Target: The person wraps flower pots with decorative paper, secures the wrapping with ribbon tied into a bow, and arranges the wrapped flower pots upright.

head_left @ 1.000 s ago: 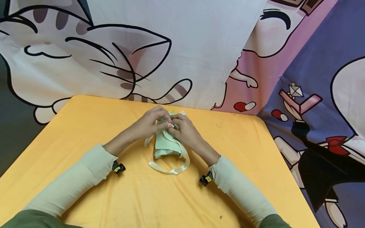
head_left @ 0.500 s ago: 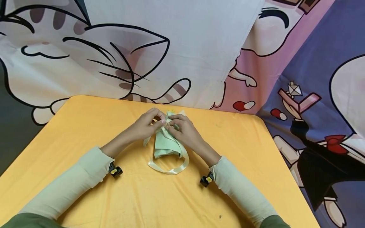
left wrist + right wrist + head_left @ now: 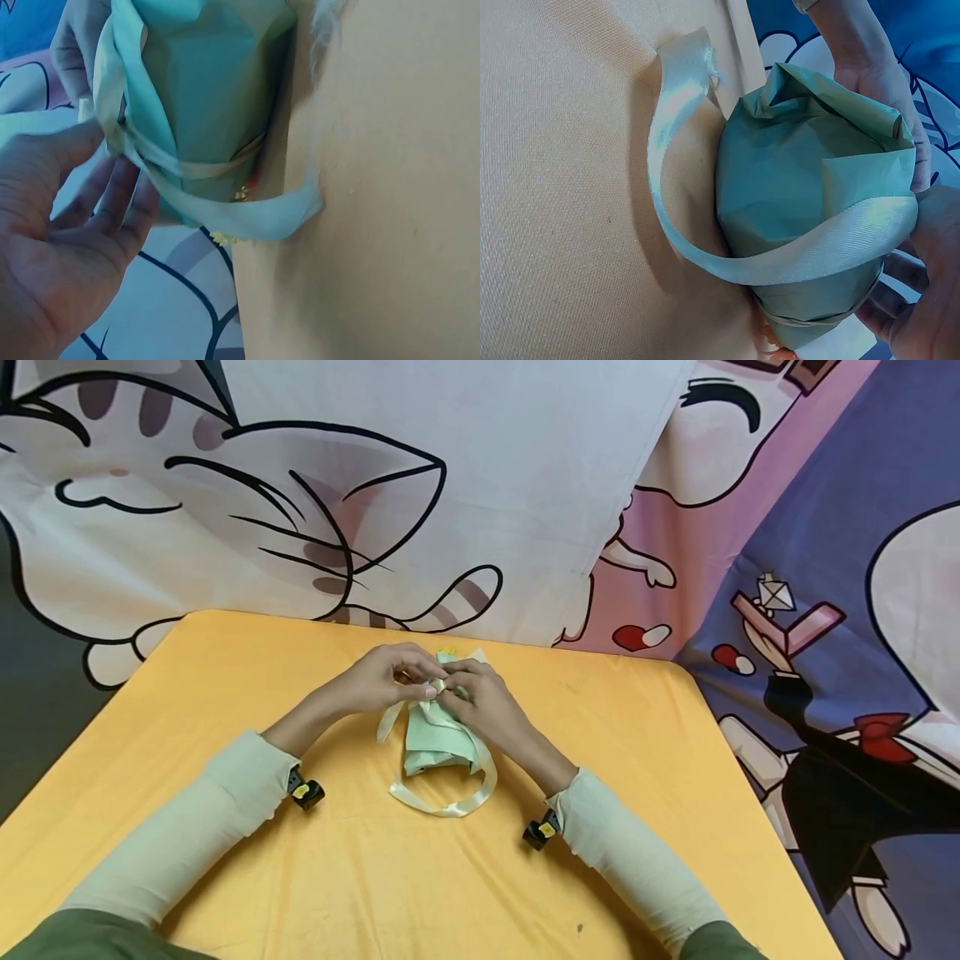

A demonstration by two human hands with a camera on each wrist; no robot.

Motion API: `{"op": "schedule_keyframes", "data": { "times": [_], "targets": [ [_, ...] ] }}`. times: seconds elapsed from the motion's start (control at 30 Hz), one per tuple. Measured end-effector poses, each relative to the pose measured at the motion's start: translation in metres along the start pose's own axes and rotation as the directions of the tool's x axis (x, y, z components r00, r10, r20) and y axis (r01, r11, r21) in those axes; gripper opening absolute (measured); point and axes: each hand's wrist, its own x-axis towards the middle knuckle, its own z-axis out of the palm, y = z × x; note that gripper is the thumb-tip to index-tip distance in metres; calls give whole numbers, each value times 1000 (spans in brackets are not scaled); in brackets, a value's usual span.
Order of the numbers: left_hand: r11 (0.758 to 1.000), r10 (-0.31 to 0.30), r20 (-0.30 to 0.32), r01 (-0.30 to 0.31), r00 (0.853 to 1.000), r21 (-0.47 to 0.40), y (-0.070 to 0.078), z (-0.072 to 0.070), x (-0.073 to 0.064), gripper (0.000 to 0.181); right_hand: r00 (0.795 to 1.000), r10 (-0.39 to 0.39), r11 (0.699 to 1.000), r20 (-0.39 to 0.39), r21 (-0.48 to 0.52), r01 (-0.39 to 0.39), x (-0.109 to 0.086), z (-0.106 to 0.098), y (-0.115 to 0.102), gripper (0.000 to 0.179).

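Observation:
A small bouquet wrapped in green paper (image 3: 435,752) lies on the table, its gathered wrap toward me. A cream satin ribbon (image 3: 450,811) is tied round its middle. One ribbon tail curves over the wrap toward me; the other hangs left. My left hand (image 3: 378,682) pinches the ribbon at the tie between thumb and fingers. From the right, my right hand (image 3: 489,703) pinches the ribbon at the same spot, fingers bent over the wrap. In the right wrist view the wide ribbon tail (image 3: 802,261) runs to the right fingers. The knot is mostly hidden by the fingers.
Yellow flowers (image 3: 448,652) peek out at the bouquet's far end, and orange petals (image 3: 780,352) show beneath it. A yellow cloth (image 3: 360,868) covers the table. Behind its far edge hangs a cartoon-printed curtain (image 3: 540,485).
My left hand draws slightly left from the knot, then comes back in close to the right fingers, its fingers lowered over the ribbon. My right hand and the bouquet stay nearly in place.

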Motion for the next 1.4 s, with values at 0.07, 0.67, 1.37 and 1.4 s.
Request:
{"op": "schedule_keyframes", "data": {
  "times": [0.07, 0.67, 1.37, 1.4],
  "targets": [
    [1000, -15, -19, 15, 1000, -3, 1, 2, 2, 23, 1000, -4, 1000, -2, -7, 4, 0, 0, 0, 22],
    [999, 7, -156, -11, 988, -30, -10, 23, 0, 28, 998, 49, 992, 40, 117, -53, -2, -6, -1, 27],
    [1000, -30, -91, 30, 995, -5, -12, 24, 2, 7, 981, 183, 957, -64, 240, -163, -26, -21, 0, 32],
    [999, -32, -88, 32, 996, -3, -12, 23, 2, 8, 974, 218, 953, -62, 230, -199, -32, -25, -1, 32]
  ]
}}
